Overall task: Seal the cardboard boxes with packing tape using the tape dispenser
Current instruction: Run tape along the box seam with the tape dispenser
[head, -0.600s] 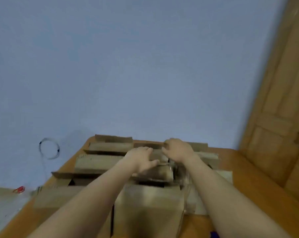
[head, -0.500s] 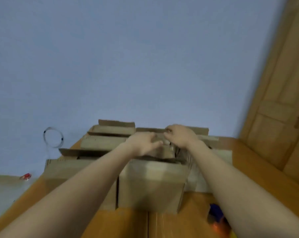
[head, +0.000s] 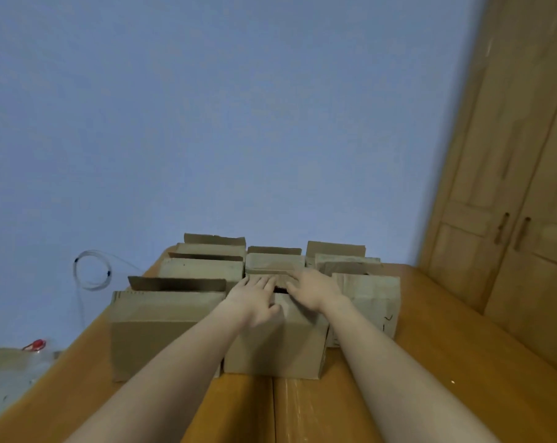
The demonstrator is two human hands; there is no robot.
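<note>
STEP: closing front centre box (head: pixel 275 343) | HANDS: left hand (head: pixel 254 298) and right hand (head: pixel 312 290) flat, pressing its flaps (head: pixel 267 277), gripping nothing | NEXT: probably fetch tape dispenser, not in view

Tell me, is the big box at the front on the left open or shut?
Open. The box has its back flap standing up, not folded down over the top.

On the table (head: pixel 430 362) in front of you, your left hand (head: pixel 254 298) and right hand (head: pixel 312 290) rest side by side atop the middle box (head: pixel 277 343). The left box (head: pixel 162 330) and right box (head: pixel 369 302) flank it, with the back boxes (head: pixel 206 270) behind. A door (head: pixel 510 219) stands at your right.
</note>
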